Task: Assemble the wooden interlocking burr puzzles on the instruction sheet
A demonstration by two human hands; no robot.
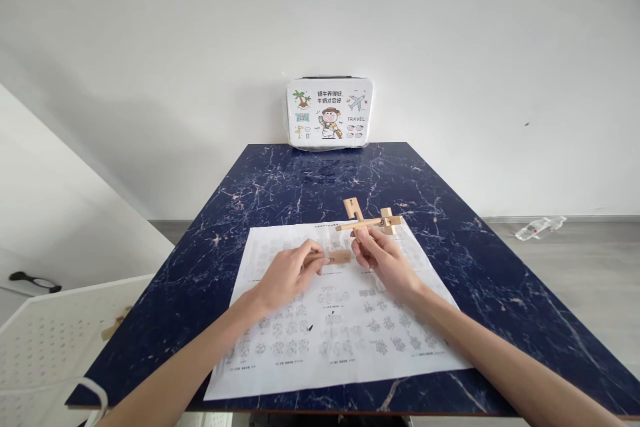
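My left hand (293, 272) is closed around a flat wooden piece (340, 257), whose free end points right and looks blurred. In my right hand (383, 257), thumb and fingers pinch a wooden puzzle assembly (370, 223) of several joined sticks. One stick runs left to right, with a notched block crossing it near the right end. Another flat piece with a dark mark rises above the fingers. The two hands are close together but apart, over a printed paper sheet (280, 373) covered in small line diagrams. Part of each held piece is hidden by the fingers.
A dark blue marbled table (210, 307) bears the sheet. At its far edge, a white cartoon-printed case (330, 113) stands against the wall. A white perforated basket (60, 327) with wooden bits is at the left. A clear plastic bottle (540, 228) lies on the floor at right.
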